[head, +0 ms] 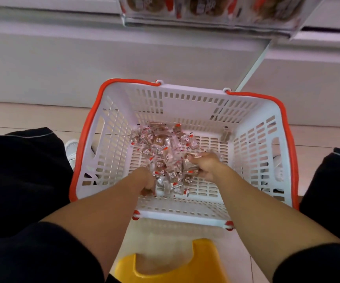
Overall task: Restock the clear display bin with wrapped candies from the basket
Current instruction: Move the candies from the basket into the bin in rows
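Nearest me, a yellow stool point(171, 268) sits just below the white basket point(254, 139) with its orange handles point(87, 127). Both my hands are down in the wrapped candies point(165, 152) heaped on the basket floor: my left hand point(145, 180) curls into the pile's near edge, my right hand point(204, 165) clutches several candies. At the top edge I see the clear display bin point(216, 15).

The wrapped candies point(166, 158) in the basket point(252, 127) carry white printed characters. They are too blurred to read. No other text is legible.
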The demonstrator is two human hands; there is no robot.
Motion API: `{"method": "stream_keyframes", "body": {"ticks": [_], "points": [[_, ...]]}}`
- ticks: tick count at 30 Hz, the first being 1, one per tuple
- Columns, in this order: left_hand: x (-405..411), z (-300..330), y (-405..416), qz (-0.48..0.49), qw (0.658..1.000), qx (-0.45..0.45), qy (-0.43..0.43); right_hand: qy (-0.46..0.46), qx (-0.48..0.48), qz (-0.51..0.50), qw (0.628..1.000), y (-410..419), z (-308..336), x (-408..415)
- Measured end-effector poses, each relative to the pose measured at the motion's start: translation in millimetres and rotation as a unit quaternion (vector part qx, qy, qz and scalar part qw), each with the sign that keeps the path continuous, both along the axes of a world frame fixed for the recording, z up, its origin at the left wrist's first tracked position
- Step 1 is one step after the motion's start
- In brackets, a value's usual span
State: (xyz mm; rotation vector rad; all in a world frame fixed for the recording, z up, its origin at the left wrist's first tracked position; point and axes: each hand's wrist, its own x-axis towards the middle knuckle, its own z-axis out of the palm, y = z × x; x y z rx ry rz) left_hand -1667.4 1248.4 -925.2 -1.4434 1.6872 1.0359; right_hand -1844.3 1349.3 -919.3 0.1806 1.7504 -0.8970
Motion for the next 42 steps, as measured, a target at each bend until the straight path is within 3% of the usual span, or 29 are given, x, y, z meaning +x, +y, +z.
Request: {"method": "stream_keyframes", "body": {"ticks": [3, 7, 9, 12, 15, 22, 26, 30, 33, 36, 39, 42], "points": [[0, 9, 3, -0.040, 0.999, 0.031, 0.015, -0.005, -0.005, -0.004, 1.000, 8, 3, -5], [-3, 7, -1, 0.094, 0.989, 0.069, 0.090, 0.116, 0.017, 0.058, 0.991, 12, 4, -13], [-3, 17, -7, 0.187, 0.965, 0.128, 0.130, 0.138, 0.009, 0.079, 0.987, 7, 19, -20], [-4, 45, -19, 0.280, 0.912, 0.232, 0.191, 0.047, -0.078, 0.127, 0.988, -4, 60, -35], [-13, 71, -32, 0.340, 0.855, 0.269, 0.285, 0.007, -0.131, 0.196, 0.972, -13, 107, -48], [-52, 204, -72, 0.202, 0.836, 0.192, 0.473, 0.019, -0.250, 0.251, 0.935, -20, 223, -62], [-51, 298, -81, 0.087, 0.860, 0.147, 0.482, 0.044, -0.296, 0.306, 0.904, -12, 297, -57], [-29, 340, -47, 0.016, 0.868, 0.117, 0.482, 0.089, -0.343, 0.323, 0.877, -1, 354, -41], [-33, 357, -28, -0.001, 0.833, 0.036, 0.553, 0.098, -0.377, 0.291, 0.874, 8, 366, -29], [-54, 372, -26, 0.070, 0.756, -0.080, 0.646, 0.107, -0.400, 0.199, 0.888, 5, 374, -24], [-64, 385, -27, 0.151, 0.684, -0.027, 0.713, 0.113, -0.444, 0.133, 0.879, -5, 388, -25], [-67, 390, -32, 0.208, 0.642, 0.087, 0.733, 0.125, -0.477, 0.091, 0.865, -12, 394, -25]]}}
